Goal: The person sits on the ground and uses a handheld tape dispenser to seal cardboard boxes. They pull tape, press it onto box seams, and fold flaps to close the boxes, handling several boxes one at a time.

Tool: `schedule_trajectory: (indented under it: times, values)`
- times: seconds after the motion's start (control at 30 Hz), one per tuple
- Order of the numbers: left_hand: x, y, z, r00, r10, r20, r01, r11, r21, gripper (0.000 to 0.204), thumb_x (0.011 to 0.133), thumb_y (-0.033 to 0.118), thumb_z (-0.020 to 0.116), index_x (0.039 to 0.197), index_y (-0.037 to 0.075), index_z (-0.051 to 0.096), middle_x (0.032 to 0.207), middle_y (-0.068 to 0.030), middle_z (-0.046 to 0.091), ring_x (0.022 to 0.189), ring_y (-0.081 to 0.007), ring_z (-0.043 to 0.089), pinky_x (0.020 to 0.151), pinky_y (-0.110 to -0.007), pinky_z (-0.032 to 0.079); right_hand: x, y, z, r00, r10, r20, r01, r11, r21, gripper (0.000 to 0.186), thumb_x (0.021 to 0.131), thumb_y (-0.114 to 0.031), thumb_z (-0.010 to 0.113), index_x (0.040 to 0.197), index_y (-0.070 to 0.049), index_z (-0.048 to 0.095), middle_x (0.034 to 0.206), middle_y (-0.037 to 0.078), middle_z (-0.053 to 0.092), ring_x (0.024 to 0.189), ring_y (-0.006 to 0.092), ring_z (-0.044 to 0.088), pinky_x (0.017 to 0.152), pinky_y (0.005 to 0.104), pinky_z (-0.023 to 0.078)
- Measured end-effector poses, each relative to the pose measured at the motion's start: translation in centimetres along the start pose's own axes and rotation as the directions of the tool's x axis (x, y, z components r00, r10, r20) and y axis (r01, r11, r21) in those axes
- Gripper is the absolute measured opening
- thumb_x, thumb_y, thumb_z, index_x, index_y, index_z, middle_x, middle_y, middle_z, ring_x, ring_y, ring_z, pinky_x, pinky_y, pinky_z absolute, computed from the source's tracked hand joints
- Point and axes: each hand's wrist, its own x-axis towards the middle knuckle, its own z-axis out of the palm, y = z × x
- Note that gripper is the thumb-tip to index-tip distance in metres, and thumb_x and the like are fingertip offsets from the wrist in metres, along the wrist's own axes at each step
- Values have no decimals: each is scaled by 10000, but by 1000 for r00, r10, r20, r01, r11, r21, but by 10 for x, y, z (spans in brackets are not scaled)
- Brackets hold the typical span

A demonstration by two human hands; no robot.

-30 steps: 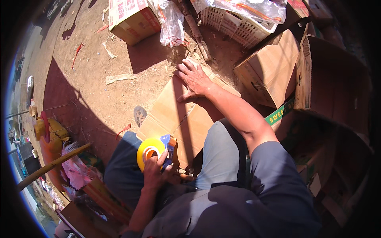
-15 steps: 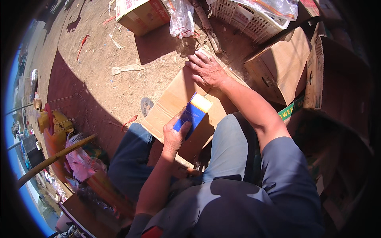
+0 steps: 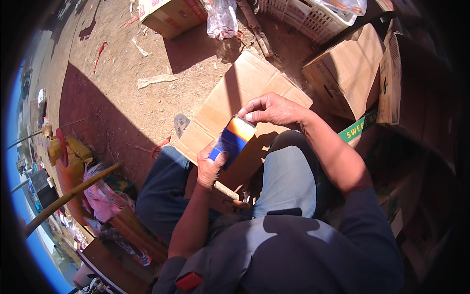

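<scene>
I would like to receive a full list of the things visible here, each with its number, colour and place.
Tape dispenser: one, blue and orange-yellow, in the left hand
Cardboard piece: one, brown, under the dispenser
White crate: one, white, top right
Clear plastic: at least two pieces, colourless, top
Branch: one, brown, left of the crate
Upper carton: one, brown, top
Right-side cartons: at least two, brown, right
Pole: one, yellow-brown, left
Pink plastic: one bunch, lower left
Scraps: several, pale or red, on the ground
Legs: two, blue trousers, lower centre
Left hand: one, bare, around the dispenser
Right hand: one, bare, at the dispenser's far end
</scene>
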Motion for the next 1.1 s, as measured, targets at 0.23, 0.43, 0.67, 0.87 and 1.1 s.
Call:
schedule_trajectory:
  times: [0.23, 0.43, 0.67, 0.87, 1.1]
  values:
    - [6, 5, 5, 999, 39, -19, -39, 999, -9, 808, 840, 585, 815, 1340, -29, 653, 1052, -35, 704, 923, -109, 609, 818, -266, 515, 0, 3, -6, 983, 115, -139, -119, 993, -16, 252, 1001, -226, 705, 1087, 1, 774, 963, 56, 756, 899, 135, 675, 867, 306, 537]
    - [13, 16, 10, 998, 51, 33, -52, 998, 31, 740, 898, 525, 778, 1358, -37, 638, 1154, -93, 713, 1016, -141, 636, 907, -299, 523, 8, 21, -11, 985, 4, -173, -4, 1000, -1, 145, 932, -90, 750, 1032, 14, 766, 912, 40, 740, 831, 113, 662, 784, 281, 555]
    - [19, 42, 28, 1000, 8, 11, -9, 989, 146, 623, 933, 421, 752, 1350, -29, 645, 1129, -128, 744, 1004, -175, 686, 906, -315, 542, -12, 14, -30, 868, -248, -431, 97, 935, -342, 171, 889, -167, 788, 951, -8, 764, 832, 34, 743, 776, 96, 663, 745, 283, 547]
    - [23, 64, 37, 992, 111, -56, -88, 948, 305, 561, 941, 412, 739, 1312, -4, 672, 1021, -165, 763, 898, -215, 734, 807, -356, 570, -5, 5, -142, 601, -309, -738, -198, 836, -512, 160, 890, -188, 759, 916, -31, 750, 824, 58, 737, 782, 131, 676, 742, 315, 547]
    - [54, 69, 69, 986, 9, -167, 62, 907, 416, 441, 944, 389, 747, 1161, 5, 738, 800, -101, 724, 728, -115, 654, 683, -309, 536, 61, 117, -195, 575, -193, -795, -415, 768, -487, 207, 836, -241, 778, 936, -59, 778, 868, 146, 764, 838, 258, 731, 802, 387, 567]
